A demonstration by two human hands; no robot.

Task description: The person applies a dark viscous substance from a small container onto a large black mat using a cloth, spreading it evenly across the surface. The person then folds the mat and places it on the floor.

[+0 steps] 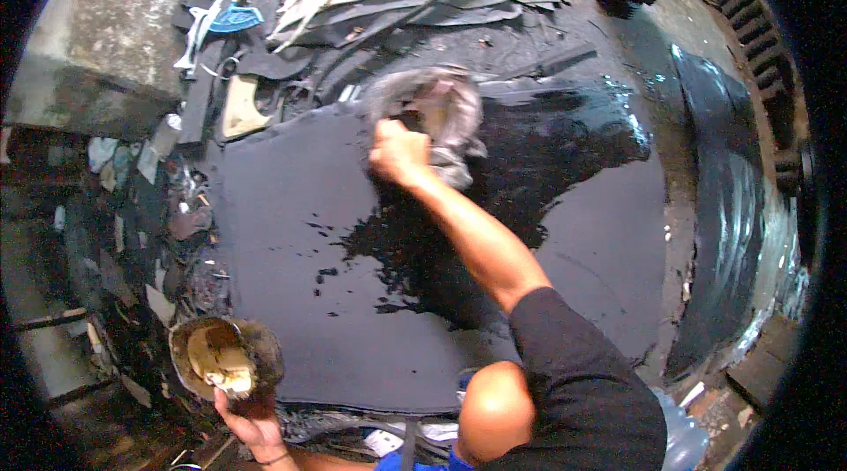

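Item, right hand (401, 158): closed in a fist on the near left edge of a cloth (459, 123), grey, bunched and blurred. We place the cloth at the fist and just beyond it, over the far part of the sheet (282, 198).

Item, left hand (254, 429): gripping a bowl (265, 349) from below, thumb at the near rim, a dark band at the wrist. We record the bowl as tilted, brown-stained outside, yellowish within, near the sheet's near left corner; its contents we cannot tell.

Item, sheet: dark grey, flat, spread under the right grip and reaching well to either side. A wet black patch (423, 268) runs from beneath that grip toward the knee (498, 405) and far off to the right; small splashes lie left of it.

Item, second sheet (719, 206): black, glossy, well to the right of the right grip.

Item, pile (388, 17) of grey and pale sheets: beyond the cloth.

Item, mask (236, 18): blue, beyond the right grip and to its left.

Item, panel (245, 109): beige, left of the right grip.

Item, scraps (190, 215): mixed, beyond the left grip.
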